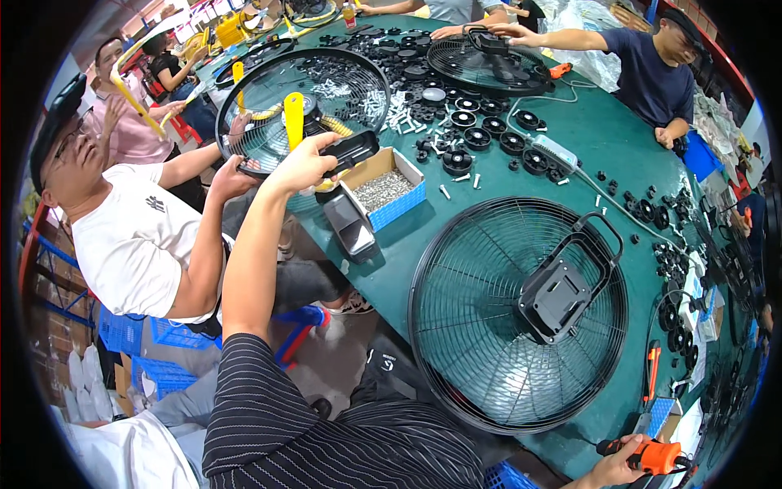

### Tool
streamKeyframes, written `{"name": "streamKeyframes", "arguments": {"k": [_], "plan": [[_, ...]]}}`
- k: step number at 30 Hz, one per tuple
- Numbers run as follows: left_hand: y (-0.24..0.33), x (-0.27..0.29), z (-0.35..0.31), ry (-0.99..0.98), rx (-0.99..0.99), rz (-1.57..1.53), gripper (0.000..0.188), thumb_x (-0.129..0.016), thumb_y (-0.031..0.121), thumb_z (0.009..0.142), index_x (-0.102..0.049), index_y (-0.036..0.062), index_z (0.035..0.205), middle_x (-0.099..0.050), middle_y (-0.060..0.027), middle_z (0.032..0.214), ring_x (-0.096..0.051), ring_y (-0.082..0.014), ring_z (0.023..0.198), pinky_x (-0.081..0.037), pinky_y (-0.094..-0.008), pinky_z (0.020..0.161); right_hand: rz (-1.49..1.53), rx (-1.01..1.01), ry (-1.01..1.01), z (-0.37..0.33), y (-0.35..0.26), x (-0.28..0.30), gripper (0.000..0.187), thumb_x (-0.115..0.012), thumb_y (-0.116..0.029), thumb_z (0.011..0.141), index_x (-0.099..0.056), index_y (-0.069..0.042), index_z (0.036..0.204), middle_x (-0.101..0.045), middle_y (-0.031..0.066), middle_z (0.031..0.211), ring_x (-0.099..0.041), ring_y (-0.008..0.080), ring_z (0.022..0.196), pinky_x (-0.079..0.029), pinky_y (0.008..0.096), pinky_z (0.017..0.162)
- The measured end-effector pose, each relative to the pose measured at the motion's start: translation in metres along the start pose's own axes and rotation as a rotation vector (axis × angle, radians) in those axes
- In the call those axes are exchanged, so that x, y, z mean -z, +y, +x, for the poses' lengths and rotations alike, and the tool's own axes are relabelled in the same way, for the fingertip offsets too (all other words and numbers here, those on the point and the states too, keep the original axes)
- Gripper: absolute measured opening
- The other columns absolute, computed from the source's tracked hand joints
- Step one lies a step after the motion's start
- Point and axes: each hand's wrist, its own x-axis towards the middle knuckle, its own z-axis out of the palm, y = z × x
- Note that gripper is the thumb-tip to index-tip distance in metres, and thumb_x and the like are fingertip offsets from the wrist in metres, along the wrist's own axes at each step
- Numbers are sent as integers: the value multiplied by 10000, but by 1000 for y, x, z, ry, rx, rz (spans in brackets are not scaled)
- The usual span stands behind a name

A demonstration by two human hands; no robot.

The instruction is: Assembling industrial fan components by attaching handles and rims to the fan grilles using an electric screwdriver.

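My left hand (303, 168) reaches out to the far left, its fingers closed on a black plastic part (355, 151) above a box. My right hand (617, 466), low at the right, grips an orange and black electric screwdriver (656, 457). Between my arms a round black fan (468, 322) lies on the green table, wire grille up. On top of it sit a black housing (555, 300) and a loop handle (609, 236). Below my left hand stands a blue and white box (397, 208) of small screws, beside a dark scoop-like tray (349, 228).
A person in a white shirt (134, 236) holds another fan ring (383, 90) close to my left hand. Across the table (603, 138), a person in dark blue (652, 90) touches another fan (489, 69). Black knobs (513, 143), white bolts and an orange-handled cutter (652, 371) lie about.
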Motion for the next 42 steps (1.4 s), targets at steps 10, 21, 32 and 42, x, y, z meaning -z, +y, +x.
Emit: {"name": "streamKeyframes", "arguments": {"k": [10, 21, 32, 42], "plan": [[-14, 10, -22, 14, 9, -217, 263, -602, 54, 919, -569, -61, 1153, -712, -103, 929, -634, -103, 642, -472, -216, 467, -57, 89, 18, 2, 2, 7, 382, -744, -37, 845, -487, 83, 1099, -600, 142, 772, -584, 206, 559, -524, 315, 528], [-26, -2, -66, -20, -53, -443, 367, -513, 13, 841, -600, -18, 1197, -718, -105, 942, -654, -119, 649, -485, -227, 471, -378, 414, 35, -12, 77, 42, 620, -705, -63, 887, -315, 104, 1339, -590, 180, 894, -610, 196, 678, -543, 340, 579], [-41, -14, -120, 61, 32, -603, 298, -539, 28, 909, -562, -30, 1200, -699, -165, 992, -657, -157, 672, -495, -249, 466, -52, 86, -57, -11, 43, 24, 558, -687, -44, 891, -341, 79, 1311, -560, 126, 848, -562, 174, 604, -498, 300, 533], [-53, -28, -122, 96, 43, -600, 226, -553, 144, 994, -577, -21, 1147, -712, -140, 956, -644, -121, 633, -483, -229, 455, -27, 161, -96, -13, 48, 27, 410, -667, -50, 903, -404, 75, 1192, -559, 134, 852, -549, 172, 583, -480, 290, 503]]}}
